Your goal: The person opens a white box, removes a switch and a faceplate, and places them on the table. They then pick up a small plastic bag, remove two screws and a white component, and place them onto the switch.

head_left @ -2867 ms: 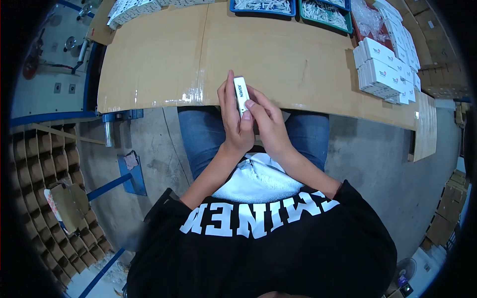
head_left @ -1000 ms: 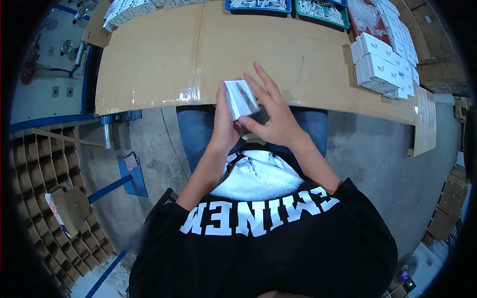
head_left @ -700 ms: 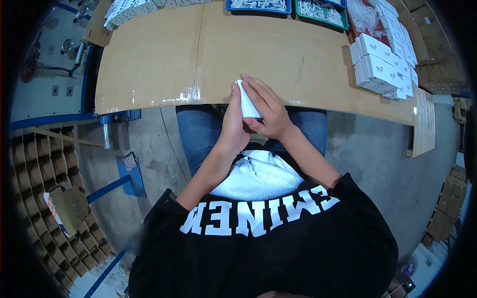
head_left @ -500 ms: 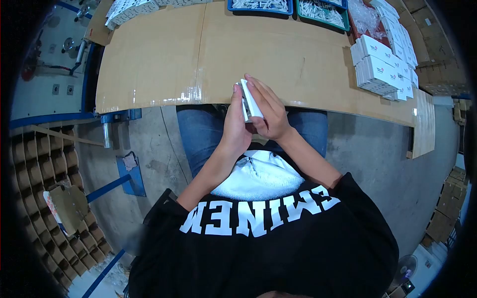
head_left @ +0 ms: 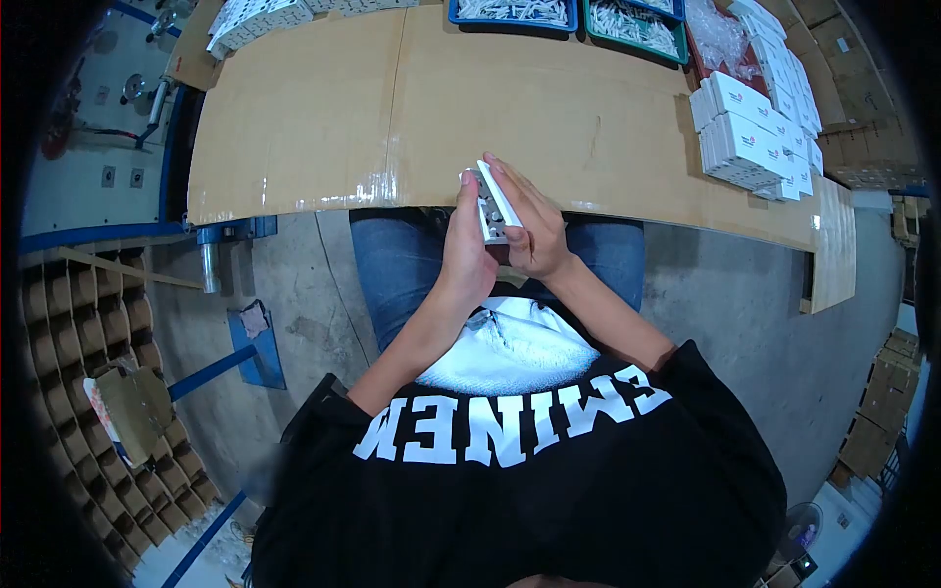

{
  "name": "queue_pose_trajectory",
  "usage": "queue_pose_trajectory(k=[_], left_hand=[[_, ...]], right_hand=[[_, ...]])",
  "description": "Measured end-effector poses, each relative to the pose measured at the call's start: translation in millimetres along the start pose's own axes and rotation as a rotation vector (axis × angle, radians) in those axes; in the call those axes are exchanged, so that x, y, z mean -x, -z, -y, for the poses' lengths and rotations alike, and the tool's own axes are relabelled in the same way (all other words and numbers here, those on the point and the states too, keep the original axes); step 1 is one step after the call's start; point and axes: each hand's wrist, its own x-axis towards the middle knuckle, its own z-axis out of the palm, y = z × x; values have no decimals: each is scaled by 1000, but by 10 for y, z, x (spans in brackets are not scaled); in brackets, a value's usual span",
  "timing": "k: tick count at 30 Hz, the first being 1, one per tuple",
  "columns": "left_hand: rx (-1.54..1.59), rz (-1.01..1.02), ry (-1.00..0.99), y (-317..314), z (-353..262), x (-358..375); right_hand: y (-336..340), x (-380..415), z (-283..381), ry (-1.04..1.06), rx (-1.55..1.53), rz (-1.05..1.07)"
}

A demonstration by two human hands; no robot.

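Note:
Between my two hands, at the table's near edge, is a small white box (head_left: 495,208) with dark marks on its face and a plain white side on the right. My left hand (head_left: 465,240) closes on it from the left, thumb along its upper edge. From the right, my right hand (head_left: 537,223) presses against the white side with fingers stretched along it and the thumb at its lower end. The palms cover part of the box.
Cardboard covers the table (head_left: 294,127). At the back stand a blue tray (head_left: 515,27) and a green tray (head_left: 637,49) of small white pieces. White boxes (head_left: 750,147) are stacked at the right, beside clear plastic bags (head_left: 720,34). More white boxes (head_left: 260,22) lie at the back left.
The box has tilted slightly between my hands, so more of its dark-marked face shows. My right fingers and thumb have shifted a little; both hands keep hold.

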Motion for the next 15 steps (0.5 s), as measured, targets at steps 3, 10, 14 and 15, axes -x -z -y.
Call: queue_pose_trajectory(k=[3,10,14,15], left_hand=[[-17,-7,-2,-9,-14,-11],[-38,73,60,33,-41,-38],[-232,165,-129,-91,-42,25],[-290,197,-199,-50,-20,-3]], right_hand=[[-5,-9,-7,0,2,19],[2,42,-27,-260,-183,-23],[23,92,-28,-406,-328,-43],[21,73,-35,-382,-321,-73]])
